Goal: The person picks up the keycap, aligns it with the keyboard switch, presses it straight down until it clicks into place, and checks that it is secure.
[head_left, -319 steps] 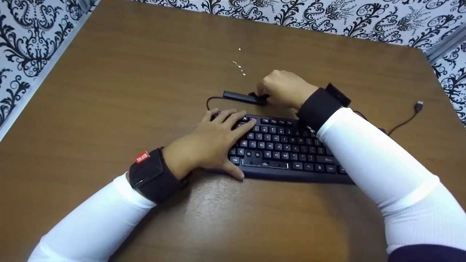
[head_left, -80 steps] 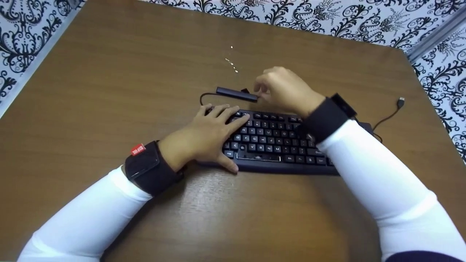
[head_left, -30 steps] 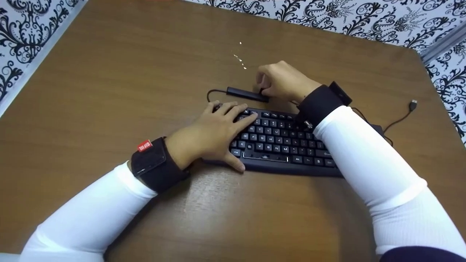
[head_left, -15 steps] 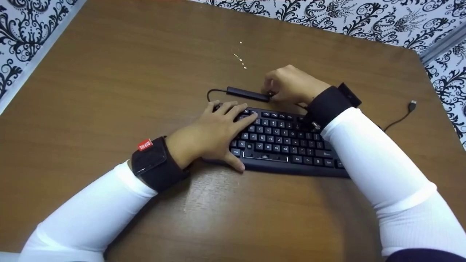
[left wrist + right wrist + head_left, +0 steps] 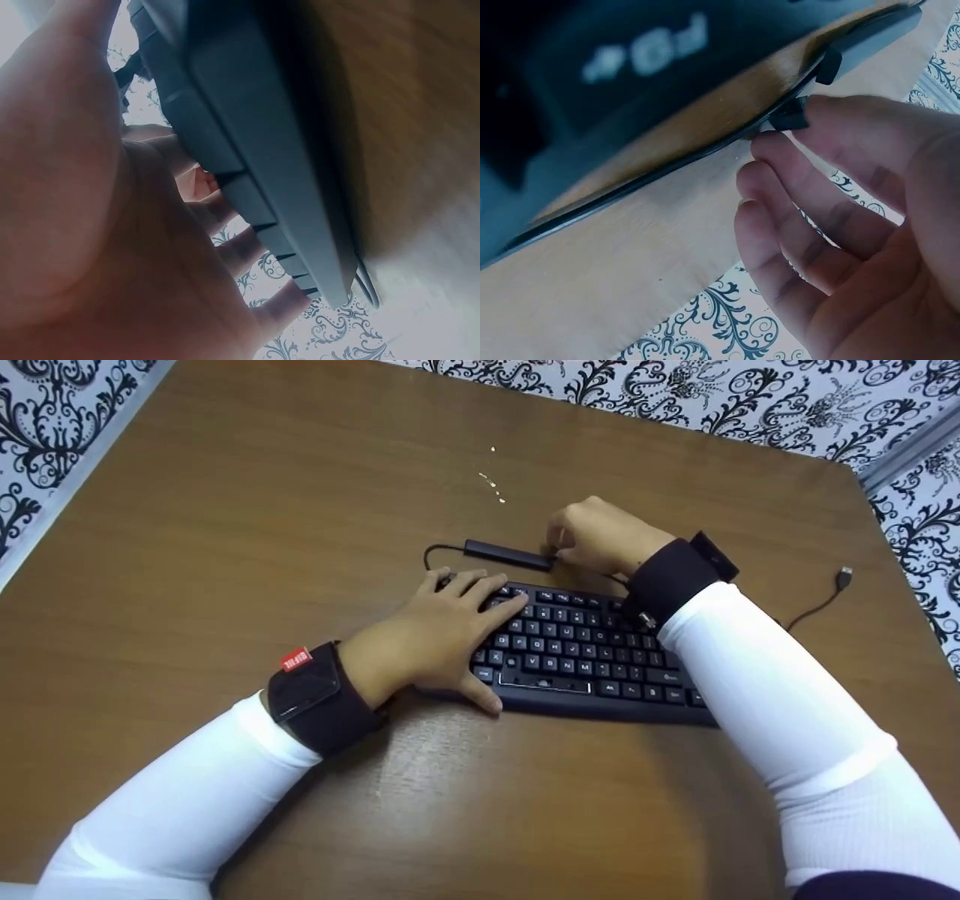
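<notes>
A black keyboard (image 5: 585, 709) lies flat on the brown table. My left hand (image 5: 442, 641) rests on its left end with the fingers spread over the keys and the thumb at the front edge. Behind the keyboard lies a slim black bar (image 5: 506, 555) that looks like a USB hub, a cable curving from its left end. My right hand (image 5: 607, 536) is at the bar's right end. In the right wrist view its thumb and index finger pinch a small black plug (image 5: 789, 115), close to another black block (image 5: 829, 66) at the bar. The other fingers are loosely curled.
A cable with a USB plug (image 5: 844, 578) lies on the table to the right, partly behind the right sleeve (image 5: 780, 720). Small white specks (image 5: 491, 484) show behind the bar. Patterned wallpaper (image 5: 675, 394) borders the table's far edge.
My right hand was a little apart from the bar 2.7 seconds ago. In the last second it has shifted slightly right, to the bar's right end. The left hand has stayed on the keyboard.
</notes>
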`<state>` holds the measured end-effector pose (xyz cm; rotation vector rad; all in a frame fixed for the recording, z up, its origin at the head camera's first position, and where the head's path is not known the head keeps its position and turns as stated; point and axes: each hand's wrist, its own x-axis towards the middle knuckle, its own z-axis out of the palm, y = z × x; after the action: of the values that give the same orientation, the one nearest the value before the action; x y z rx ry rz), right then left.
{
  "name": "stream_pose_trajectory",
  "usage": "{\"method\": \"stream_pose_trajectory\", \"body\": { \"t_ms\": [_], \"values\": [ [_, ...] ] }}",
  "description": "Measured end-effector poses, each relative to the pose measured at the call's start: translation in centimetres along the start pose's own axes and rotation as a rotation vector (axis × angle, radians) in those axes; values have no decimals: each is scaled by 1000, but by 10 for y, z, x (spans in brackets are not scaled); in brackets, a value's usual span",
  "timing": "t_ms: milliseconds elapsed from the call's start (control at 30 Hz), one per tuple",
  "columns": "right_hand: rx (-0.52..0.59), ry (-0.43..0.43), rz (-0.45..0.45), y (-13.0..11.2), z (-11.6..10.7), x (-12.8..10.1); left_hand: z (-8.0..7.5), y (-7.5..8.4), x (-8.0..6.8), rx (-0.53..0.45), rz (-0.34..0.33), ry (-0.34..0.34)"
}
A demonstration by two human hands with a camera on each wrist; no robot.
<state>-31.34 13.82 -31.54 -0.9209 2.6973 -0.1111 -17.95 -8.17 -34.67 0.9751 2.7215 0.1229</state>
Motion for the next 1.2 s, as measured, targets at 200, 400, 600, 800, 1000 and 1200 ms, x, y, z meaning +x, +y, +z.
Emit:
{"method": "stream_pose_trajectory", "body": {
  "t_ms": [200, 400, 600, 800, 1000, 1200],
  "values": [
    [-11, 37, -53, 0, 6, 1, 1, -1, 0, -2, -1, -7],
    [-20, 71, -46, 2, 7, -6, 0, -1, 0, -1, -2, -12],
    [-29, 154, -124, -6, 11, -25, 1, -1, 0, -6, 8, 6],
    [-45, 228, -233, -26, 17, -54, 1, -2, 0, -10, 10, 19],
    [-52, 302, -309, -42, 26, -74, 4, -2, -2, -4, 10, 20],
    [-51, 298, -328, -58, 35, -87, 4, -1, -1, -12, 20, 41]
  ]
}}
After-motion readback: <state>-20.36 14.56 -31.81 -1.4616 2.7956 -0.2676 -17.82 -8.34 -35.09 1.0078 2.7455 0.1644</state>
